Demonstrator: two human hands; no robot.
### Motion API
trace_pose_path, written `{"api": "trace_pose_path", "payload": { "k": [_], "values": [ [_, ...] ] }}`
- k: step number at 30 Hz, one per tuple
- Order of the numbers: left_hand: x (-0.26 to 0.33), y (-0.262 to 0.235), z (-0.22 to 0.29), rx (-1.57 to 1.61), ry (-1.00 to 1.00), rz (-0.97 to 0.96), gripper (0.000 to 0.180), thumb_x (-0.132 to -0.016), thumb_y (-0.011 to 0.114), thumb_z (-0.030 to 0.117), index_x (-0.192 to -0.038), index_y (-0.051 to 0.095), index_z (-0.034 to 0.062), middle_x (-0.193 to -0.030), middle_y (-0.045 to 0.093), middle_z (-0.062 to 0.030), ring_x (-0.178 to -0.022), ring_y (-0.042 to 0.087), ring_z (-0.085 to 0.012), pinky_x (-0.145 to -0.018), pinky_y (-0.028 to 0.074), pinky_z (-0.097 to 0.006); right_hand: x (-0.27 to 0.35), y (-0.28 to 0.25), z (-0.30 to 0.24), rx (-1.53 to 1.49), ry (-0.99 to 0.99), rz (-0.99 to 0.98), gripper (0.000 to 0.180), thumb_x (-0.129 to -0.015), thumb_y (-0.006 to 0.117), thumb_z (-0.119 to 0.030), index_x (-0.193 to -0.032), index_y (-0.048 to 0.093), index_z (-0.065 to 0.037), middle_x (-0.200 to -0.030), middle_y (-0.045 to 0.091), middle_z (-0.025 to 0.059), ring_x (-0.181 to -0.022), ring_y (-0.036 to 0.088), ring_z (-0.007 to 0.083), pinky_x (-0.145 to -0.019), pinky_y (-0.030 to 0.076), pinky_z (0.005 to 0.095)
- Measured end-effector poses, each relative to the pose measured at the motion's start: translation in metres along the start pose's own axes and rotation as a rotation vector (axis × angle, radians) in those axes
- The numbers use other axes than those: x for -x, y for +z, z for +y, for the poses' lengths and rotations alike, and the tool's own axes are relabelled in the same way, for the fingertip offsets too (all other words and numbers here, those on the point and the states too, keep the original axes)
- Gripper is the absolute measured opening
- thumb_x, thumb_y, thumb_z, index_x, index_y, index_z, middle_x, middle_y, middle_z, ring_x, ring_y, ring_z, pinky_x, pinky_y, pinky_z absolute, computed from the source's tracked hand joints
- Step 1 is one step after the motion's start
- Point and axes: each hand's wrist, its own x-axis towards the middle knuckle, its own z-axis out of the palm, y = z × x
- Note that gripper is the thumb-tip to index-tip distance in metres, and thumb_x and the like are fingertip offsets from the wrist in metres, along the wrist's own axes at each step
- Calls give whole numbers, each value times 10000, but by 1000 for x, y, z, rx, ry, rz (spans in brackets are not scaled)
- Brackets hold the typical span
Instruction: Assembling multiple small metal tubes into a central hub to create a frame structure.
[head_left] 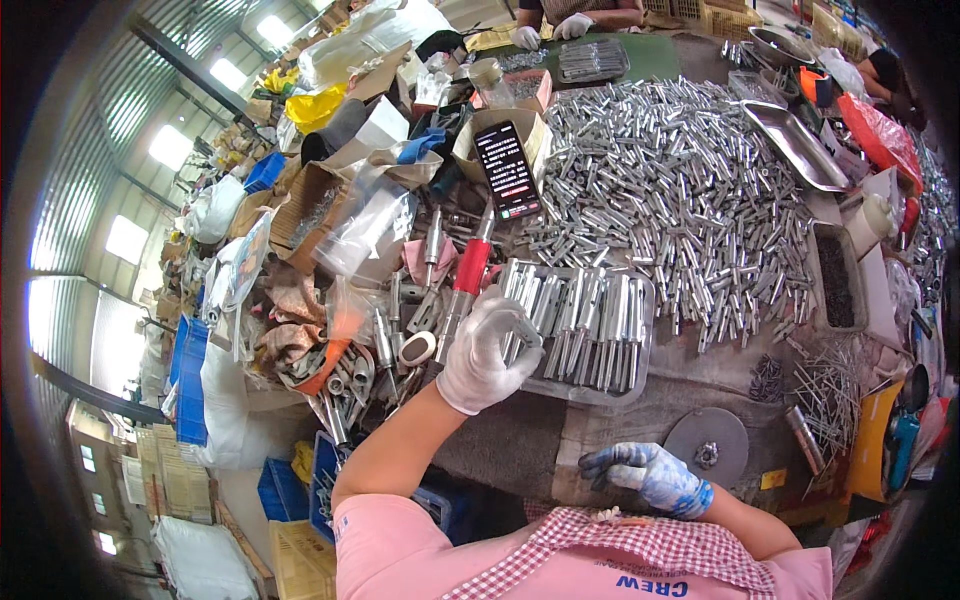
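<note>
My left hand [488, 358], in a white glove, curls over the left end of a clear plastic tray [610, 397]. Its fingers close around a few shiny metal anchors, partly hidden by the glove. Inside the tray, slotted metal anchors [590, 320] lie side by side in rows. Low over the table's near edge, my right hand [650, 477] wears a blue and white glove. Its fingers stretch out to the left, with nothing visible in them. A grey round disc [706, 448] lies just right of that hand.
A large heap of metal anchors [670, 200] spreads beyond the tray. A phone [507, 170] leans on a box. Left of my hand are a red-handled tool [472, 266] and cluttered metal tools. Thin rods [828, 385] lie right. Across the table, another person's gloved hands [550, 32] are near another tray.
</note>
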Motion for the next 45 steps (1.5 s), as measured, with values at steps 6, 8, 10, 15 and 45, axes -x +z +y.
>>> {"api": "trace_pose_path", "payload": {
  "k": [6, 8, 10, 15, 45],
  "values": [
    [-1, -3, 2, 179, -24, -25, 690, -618, 679, -117, -1208, 361, 49, -762, 596, -94, -685, 592, -268, -663, 478, -390, 1, 2, 1, 10, -23, 8, 317, -916, 523, -105, -1205, 563, 16, -1094, 630, 83, -970, 575, 141, -893, 449, 287],
    [0, -9, 9, 147, -183, 99, 557, -705, 647, -94, -1203, 446, 55, -769, 607, -75, -736, 623, -230, -807, 479, -351, 2, 2, 0, 21, -22, 17, 298, -915, 517, -67, -1197, 570, 12, -1093, 627, 71, -951, 576, 126, -886, 452, 274],
    [-18, -22, 20, 59, -211, 57, 429, -709, 646, -80, -1099, 512, 39, -760, 613, -85, -717, 623, -238, -754, 488, -357, 1, -1, 4, 13, -24, 7, 295, -916, 515, -68, -1194, 575, 11, -1095, 626, 73, -962, 571, 127, -893, 448, 277],
    [-9, -2, 36, -238, -554, -348, 236, -791, 587, 159, -996, 586, 41, -754, 626, -197, -724, 625, -352, -660, 492, -436, -2, 2, 7, 5, -52, 39, 302, -912, 530, -86, -1197, 574, 6, -1115, 624, 81, -1004, 566, 136, -917, 437, 279],
    [26, 28, 55, -525, -726, -308, 225, -673, 632, 143, -866, 615, 29, -801, 609, -154, -718, 625, -324, -647, 519, -412, 1, 1, 12, -14, -73, 28, 273, -913, 535, -92, -1162, 597, 3, -1070, 635, 66, -915, 583, 122, -864, 461, 270]
  ]
}}
